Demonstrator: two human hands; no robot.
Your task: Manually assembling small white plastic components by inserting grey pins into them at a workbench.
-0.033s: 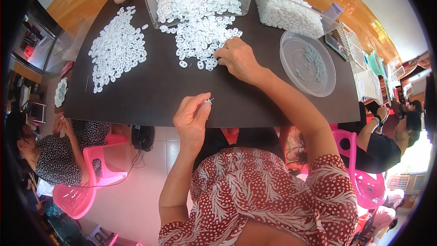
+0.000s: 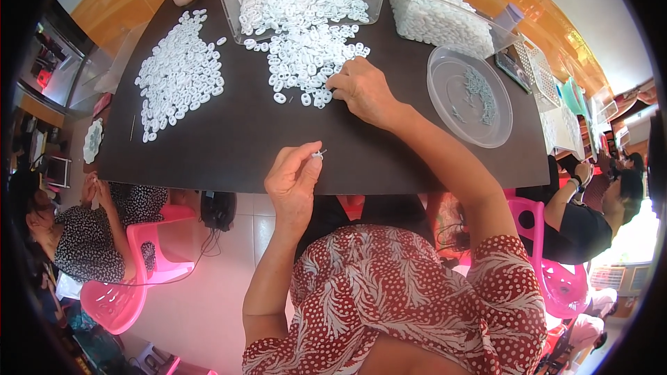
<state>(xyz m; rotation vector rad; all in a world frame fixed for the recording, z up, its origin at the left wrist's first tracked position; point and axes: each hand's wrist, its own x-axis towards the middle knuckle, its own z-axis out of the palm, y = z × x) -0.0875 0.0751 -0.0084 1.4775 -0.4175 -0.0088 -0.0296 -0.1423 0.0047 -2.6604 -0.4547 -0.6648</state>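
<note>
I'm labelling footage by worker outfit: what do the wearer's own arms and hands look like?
The left hand and right hand are ungloved, with no ring, watch or bracelet visible. The forearms are uncovered. The short sleeves are red with white dots and leafy sprays, matching the top. No cables show on either arm.

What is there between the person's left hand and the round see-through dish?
In the head view, the right forearm crosses between the left hand and the round see-through dish, with dark tabletop visible on both sides.
</note>
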